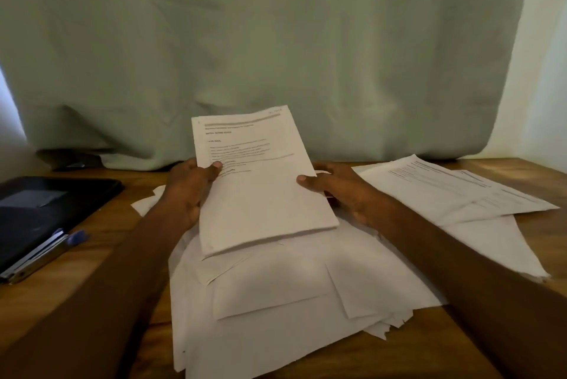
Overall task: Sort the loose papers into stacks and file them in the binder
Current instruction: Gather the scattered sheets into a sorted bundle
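Two hands [190, 188] around a paper stack [260, 182], print illegible.

Both hands hold a stack of printed papers [260, 182] tilted up above loose sheets [276, 302] on the tabletop [429, 345]: left hand [190, 185] at its left edge, right hand [340, 188] at its right. A black binder [40, 213] lies far left.

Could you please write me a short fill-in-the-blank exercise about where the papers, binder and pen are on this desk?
1. Both hands hold a sheaf of papers whose top sheet is ____ with text.
2. The black binder lies on the person's ____ side.
3. The blue pen rests at the ____ edge.
4. The wooden desk stands before a green ____.

Missing: printed; left; binder's; curtain
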